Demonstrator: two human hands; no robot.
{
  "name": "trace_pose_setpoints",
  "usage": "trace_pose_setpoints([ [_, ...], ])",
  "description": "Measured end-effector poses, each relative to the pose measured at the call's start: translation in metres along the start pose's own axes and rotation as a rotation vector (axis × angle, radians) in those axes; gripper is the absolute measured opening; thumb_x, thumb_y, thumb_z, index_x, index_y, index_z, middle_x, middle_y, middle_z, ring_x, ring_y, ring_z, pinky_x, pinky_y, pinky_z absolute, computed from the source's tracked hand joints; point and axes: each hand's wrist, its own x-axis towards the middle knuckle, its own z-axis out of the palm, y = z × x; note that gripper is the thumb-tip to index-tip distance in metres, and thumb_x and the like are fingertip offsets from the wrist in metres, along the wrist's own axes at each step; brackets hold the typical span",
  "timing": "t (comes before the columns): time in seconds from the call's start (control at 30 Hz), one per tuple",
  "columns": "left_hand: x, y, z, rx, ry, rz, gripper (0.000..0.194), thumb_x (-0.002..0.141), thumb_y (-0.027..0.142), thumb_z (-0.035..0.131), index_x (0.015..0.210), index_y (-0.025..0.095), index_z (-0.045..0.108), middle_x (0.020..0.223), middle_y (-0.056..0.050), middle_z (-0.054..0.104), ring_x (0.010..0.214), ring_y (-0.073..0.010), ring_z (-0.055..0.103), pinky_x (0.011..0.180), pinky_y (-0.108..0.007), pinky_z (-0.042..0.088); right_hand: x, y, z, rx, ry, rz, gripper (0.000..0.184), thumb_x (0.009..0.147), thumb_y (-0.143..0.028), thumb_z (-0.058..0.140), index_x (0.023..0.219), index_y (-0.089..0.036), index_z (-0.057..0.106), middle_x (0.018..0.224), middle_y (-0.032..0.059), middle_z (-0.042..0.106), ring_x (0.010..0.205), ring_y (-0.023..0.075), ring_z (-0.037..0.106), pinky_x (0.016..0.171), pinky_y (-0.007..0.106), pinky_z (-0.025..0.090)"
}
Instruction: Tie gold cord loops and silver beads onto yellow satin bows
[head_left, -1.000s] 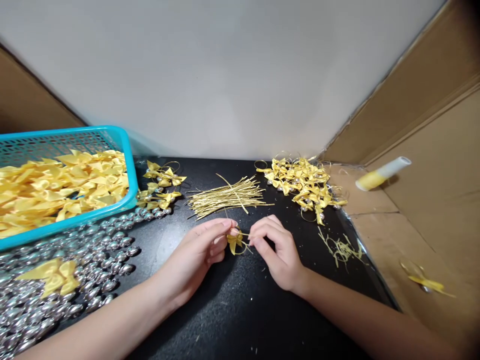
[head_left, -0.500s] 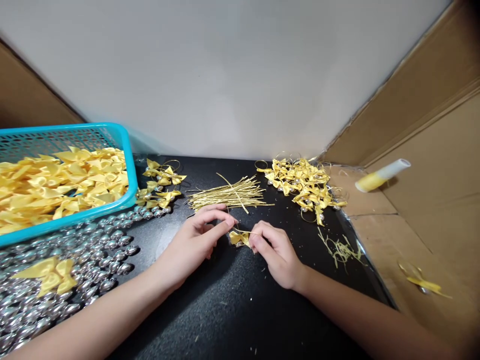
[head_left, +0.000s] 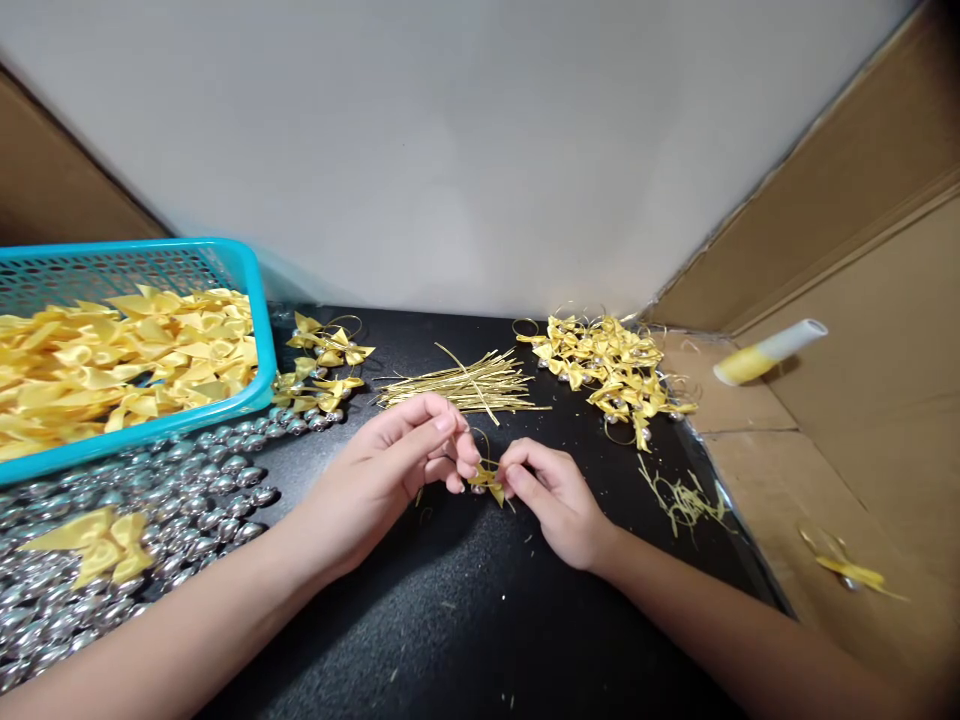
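Note:
My left hand (head_left: 390,475) and my right hand (head_left: 551,495) meet over the black table (head_left: 465,610), both pinched on one small yellow ribbon bow (head_left: 486,480) with a thin gold wire loop rising from it. The bow hangs just above the tabletop between my fingertips. A bundle of gold wire ties (head_left: 461,385) lies right behind my hands. A heap of finished yellow bows with wire loops (head_left: 607,370) sits at the back right.
A blue plastic basket (head_left: 259,330) full of yellow bows stands at the left. Silver beads (head_left: 180,500) spread beneath it, one bow (head_left: 105,540) lying on them. A few bows (head_left: 322,375) lie beside the basket. Cardboard (head_left: 840,450) with a white-yellow tube (head_left: 769,350) borders the right. Wire scraps (head_left: 679,495) lie nearby.
My left fingers have closed in again on the bow and the wire now stands up in a loop. Both hands shifted slightly; the bow turned between them.

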Motion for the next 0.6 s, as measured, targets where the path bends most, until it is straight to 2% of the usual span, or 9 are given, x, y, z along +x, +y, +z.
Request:
trace_pose_setpoints([
  [0.27, 0.004, 0.008, 0.000, -0.013, 0.086, 0.052, 0.018, 0.077, 0.029, 0.075, 0.073, 0.016, 0.063, 0.065, 0.000, 0.063, 0.060, -0.0098, 0.057, 0.057, -0.019, 0.050, 0.002, -0.002, 0.000, -0.160, -0.024, 0.039, 0.021, 0.095, -0.025, 0.047, 0.077, -0.019, 0.058, 0.072, 0.0006, 0.061, 0.071, 0.0135, 0.057, 0.069, 0.027, 0.046],
  [0.6, 0.004, 0.023, -0.005, -0.008, 0.185, 0.143, 0.012, 0.086, 0.021, 0.064, 0.075, 0.015, 0.063, 0.065, 0.002, 0.064, 0.059, -0.0079, 0.057, 0.058, -0.015, 0.050, 0.003, -0.002, 0.000, -0.171, -0.027, 0.047, 0.020, 0.094, -0.022, 0.049, 0.077, -0.019, 0.059, 0.072, 0.0004, 0.062, 0.072, 0.0134, 0.058, 0.070, 0.027, 0.046],
])
